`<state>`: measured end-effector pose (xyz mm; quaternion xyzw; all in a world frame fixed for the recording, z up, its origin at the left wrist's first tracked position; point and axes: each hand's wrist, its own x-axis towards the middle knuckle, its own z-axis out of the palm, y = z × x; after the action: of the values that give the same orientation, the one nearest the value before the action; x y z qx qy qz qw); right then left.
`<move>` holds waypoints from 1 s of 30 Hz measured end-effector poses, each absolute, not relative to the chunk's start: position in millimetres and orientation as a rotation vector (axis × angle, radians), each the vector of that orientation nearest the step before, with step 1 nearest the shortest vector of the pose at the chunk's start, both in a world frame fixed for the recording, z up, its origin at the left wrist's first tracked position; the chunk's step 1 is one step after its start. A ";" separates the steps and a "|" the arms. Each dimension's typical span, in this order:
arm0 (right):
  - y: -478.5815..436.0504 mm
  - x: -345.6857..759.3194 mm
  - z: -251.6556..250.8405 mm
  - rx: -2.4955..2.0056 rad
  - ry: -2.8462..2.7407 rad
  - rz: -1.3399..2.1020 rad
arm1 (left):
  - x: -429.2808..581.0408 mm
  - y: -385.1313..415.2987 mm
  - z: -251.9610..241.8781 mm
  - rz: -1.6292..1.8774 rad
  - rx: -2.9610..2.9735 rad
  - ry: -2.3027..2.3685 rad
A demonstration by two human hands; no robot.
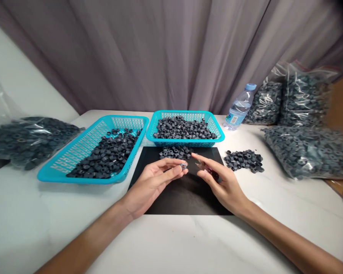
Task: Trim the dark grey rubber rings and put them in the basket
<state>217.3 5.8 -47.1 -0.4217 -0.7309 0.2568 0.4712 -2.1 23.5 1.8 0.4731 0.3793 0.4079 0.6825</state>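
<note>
My left hand [157, 179] pinches a small grey ring-shaped piece [183, 166] between thumb and fingertips, above a black mat [183, 198]. Facing it from the right, my right hand [221, 182] has its thumb and index finger spread apart. Its curled inner fingers lie in shadow, and I cannot make out whether anything rests in the palm. Just beyond both hands, a small heap of dark grey rings [175, 152] lies on the far part of the mat. Another loose heap of rings [244, 160] sits on the white table, to the right of my right hand.
Two turquoise baskets, one at the left [57, 161] and one at the back [185, 142], hold many dark rings. A water bottle [240, 108] stands at the back right. Clear bags of pieces lie at the left [37, 139] and right [314, 152]. A curtain [131, 57] hangs behind the table.
</note>
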 end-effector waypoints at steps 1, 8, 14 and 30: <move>4.2 216.9 -47.7 -1.023 -1.813 0.567 | -3.9 25.0 4.6 0.909 1.088 0.849; -2.2 213.3 -48.2 -0.979 -1.940 0.273 | -7.6 26.5 11.7 0.874 1.101 0.830; -0.9 211.4 -45.7 -0.981 -1.979 0.131 | -7.6 25.1 8.1 0.858 1.170 0.859; -1.5 211.7 -47.4 -1.068 -2.025 -0.113 | -8.8 27.4 4.8 0.879 1.378 0.895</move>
<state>211.7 -1.5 -47.4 -0.4245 -0.8050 -0.0451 0.4121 -8.8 27.4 4.8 0.5937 0.3855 0.3785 0.5964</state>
